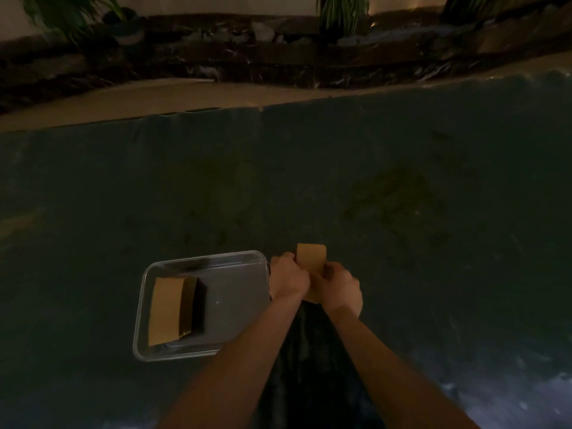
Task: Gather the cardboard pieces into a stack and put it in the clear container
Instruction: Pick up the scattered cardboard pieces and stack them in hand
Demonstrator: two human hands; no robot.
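Note:
A brown stack of cardboard pieces [311,257] is held between both hands, just right of the clear container [235,286]. My left hand [288,280] grips the stack's left side and my right hand [339,289] grips its right side; its lower part is hidden by the hands. The container is a shallow clear rectangular tray on the dark surface. Inside it, at the left, lies another cardboard stack [167,309] with a dark side face.
A dark mat or tabletop [309,181] fills most of the view. A tan strip [139,100] runs along its far edge. Beyond it are dark ledges with potted plants [343,13]. The light is dim.

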